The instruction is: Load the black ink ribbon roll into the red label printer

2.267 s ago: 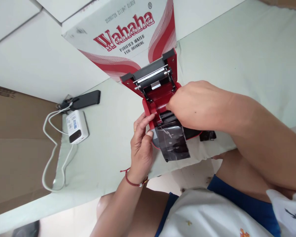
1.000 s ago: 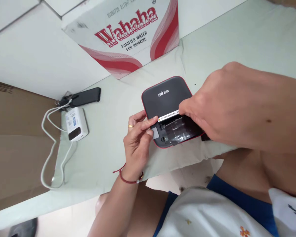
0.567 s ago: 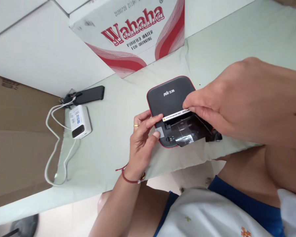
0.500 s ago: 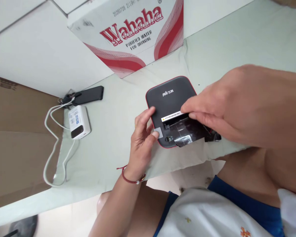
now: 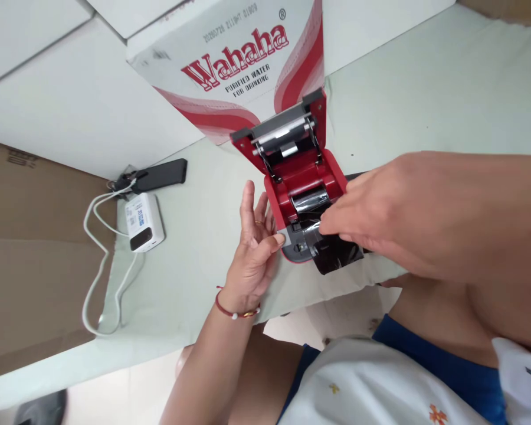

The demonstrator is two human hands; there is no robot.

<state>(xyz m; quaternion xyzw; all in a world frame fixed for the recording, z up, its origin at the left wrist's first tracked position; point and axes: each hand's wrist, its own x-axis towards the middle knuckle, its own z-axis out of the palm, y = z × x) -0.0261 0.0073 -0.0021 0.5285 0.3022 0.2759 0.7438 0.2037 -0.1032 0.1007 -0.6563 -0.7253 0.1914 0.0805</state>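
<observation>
A small black-and-red printer (image 5: 327,171) lies on the table with its lid (image 5: 287,127) raised, baring a red inner bay. Inside sits a roll of shiny black film (image 5: 310,200), its loose strip (image 5: 336,254) hanging over the front edge. My left hand (image 5: 254,251) is at the left front corner, thumb on a grey button (image 5: 285,237), the index finger stretched up and the others along the side. My right hand (image 5: 376,215) reaches in from the right, its fingers closed on the film by the roll. Its fingertips are partly hidden.
A Wahaha water carton (image 5: 230,71) stands behind the raised lid. To the left lie a white power bank (image 5: 144,221) with a looped white cable (image 5: 88,277) and a black phone-like object (image 5: 163,175). A brown cardboard box (image 5: 39,260) borders the table's left side.
The printer's lid has swung up and back, exposing the film roll. My left index finger has lifted off the casing while the thumb stays at the grey button. My right hand has shifted slightly down.
</observation>
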